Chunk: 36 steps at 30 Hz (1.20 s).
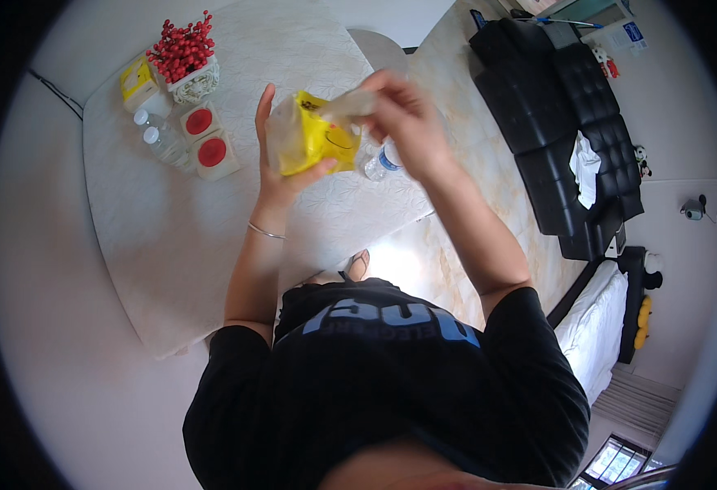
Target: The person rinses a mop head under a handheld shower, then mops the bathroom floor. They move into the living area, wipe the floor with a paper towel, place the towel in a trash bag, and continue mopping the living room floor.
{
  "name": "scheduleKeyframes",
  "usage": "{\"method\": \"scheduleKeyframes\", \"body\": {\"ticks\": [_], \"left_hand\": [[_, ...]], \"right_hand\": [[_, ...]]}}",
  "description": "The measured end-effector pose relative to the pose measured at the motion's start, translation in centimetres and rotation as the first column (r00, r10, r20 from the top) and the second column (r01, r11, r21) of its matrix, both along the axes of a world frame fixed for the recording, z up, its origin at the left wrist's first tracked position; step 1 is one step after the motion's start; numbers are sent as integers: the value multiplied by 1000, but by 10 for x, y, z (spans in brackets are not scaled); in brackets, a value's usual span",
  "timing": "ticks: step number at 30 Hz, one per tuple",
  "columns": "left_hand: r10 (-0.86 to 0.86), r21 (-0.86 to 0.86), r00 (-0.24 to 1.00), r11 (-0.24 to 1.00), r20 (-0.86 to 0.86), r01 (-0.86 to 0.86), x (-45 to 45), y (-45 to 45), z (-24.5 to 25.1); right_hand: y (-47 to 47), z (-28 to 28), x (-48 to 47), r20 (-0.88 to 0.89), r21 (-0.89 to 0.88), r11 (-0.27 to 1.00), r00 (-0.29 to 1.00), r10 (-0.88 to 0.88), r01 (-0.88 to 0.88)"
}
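Observation:
A yellow and whitish soft plastic pack, printed with a smiling face, is held above the table in my left hand. The fingers pass behind it and the thumb presses its near edge. My right hand is blurred at the pack's right end, pinching a pale, thin piece. Whether that piece is tissue or torn wrapping I cannot tell. Just below the right hand stands a clear plastic bottle with a blue and white label, partly covered by the hand.
The table has a pale patterned cover. At its far left are red berries in a white planter, a yellow and white pack, clear bottles and two red-topped containers. A black sofa stands across the floor.

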<state>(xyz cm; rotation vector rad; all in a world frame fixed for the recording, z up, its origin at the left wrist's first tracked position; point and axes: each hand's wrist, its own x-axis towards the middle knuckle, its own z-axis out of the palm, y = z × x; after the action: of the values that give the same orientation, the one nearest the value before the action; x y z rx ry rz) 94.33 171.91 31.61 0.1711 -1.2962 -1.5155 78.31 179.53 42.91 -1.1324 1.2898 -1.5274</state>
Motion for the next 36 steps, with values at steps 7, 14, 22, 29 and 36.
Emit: {"method": "scheduleKeyframes", "body": {"ticks": [7, 14, 22, 29, 36], "left_hand": [[-60, 218, 997, 975, 43, 49, -10, -9, -10], [-225, 184, 957, 964, 183, 192, 0, 38, -38], [1, 816, 999, 577, 47, -39, 37, -4, -148], [103, 857, 960, 434, 261, -280, -2, -99, -211], [106, 765, 905, 499, 413, -407, 21, -59, -247]], "right_hand": [[61, 73, -58, 335, -485, 865, 886, 320, -129], [70, -31, -16, -475, 358, 932, 870, 131, 55], [152, -15, -131, -99, -44, 931, 926, -365, 362], [53, -85, -81, -723, 362, 870, 690, 35, 334], [79, -113, -127, -551, 336, 856, 819, -160, 393]]}}
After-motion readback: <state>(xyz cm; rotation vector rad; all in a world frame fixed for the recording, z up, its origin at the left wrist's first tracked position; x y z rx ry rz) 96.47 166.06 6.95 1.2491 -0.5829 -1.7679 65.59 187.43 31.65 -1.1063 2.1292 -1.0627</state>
